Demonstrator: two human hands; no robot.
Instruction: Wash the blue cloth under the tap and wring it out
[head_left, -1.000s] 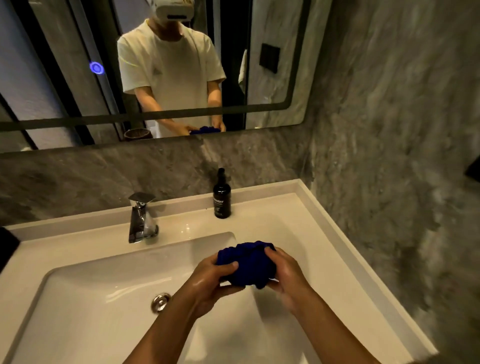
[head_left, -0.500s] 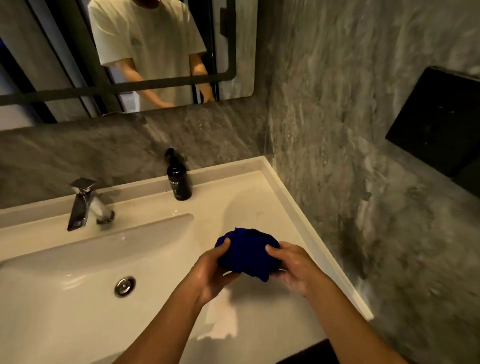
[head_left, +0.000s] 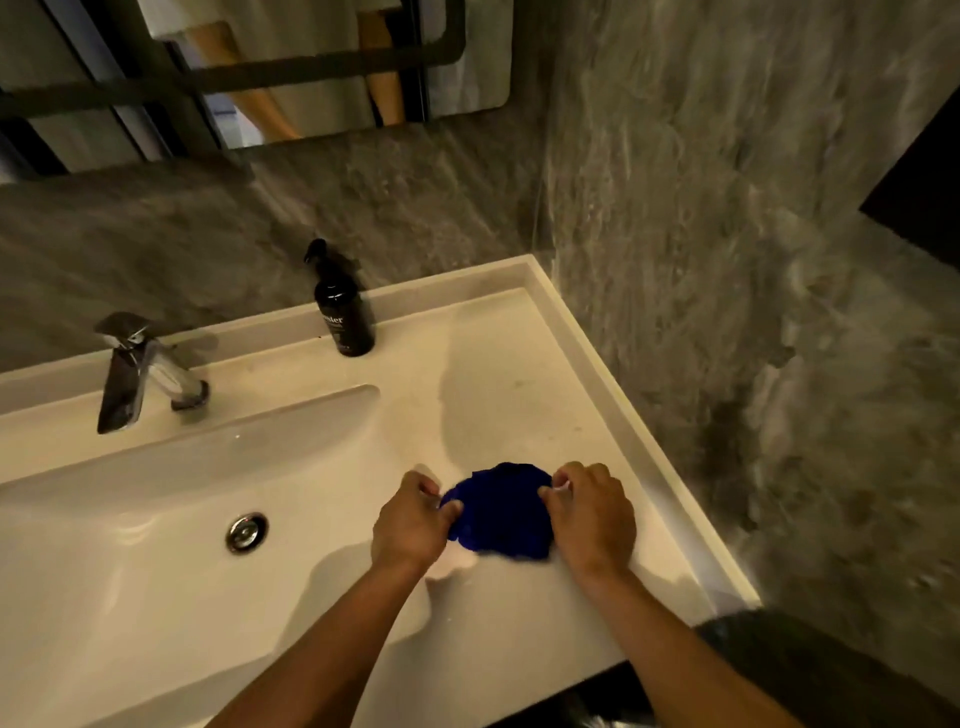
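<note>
Deep blue cloth (head_left: 501, 514), bunched into a crumpled mound on the white counter (head_left: 524, 374) right of the basin, pinched at its sides by left hand (head_left: 413, 522) and right hand (head_left: 592, 514).

We see grey marbled walls (head_left: 701, 234), dim warm light, a mirror (head_left: 311, 67) w/ dark frame above a white worktop (head_left: 493, 374).

mirror (head_left: 322, 62) cut off at top, bottle label (head_left: 335, 325) partly unreadable
</note>
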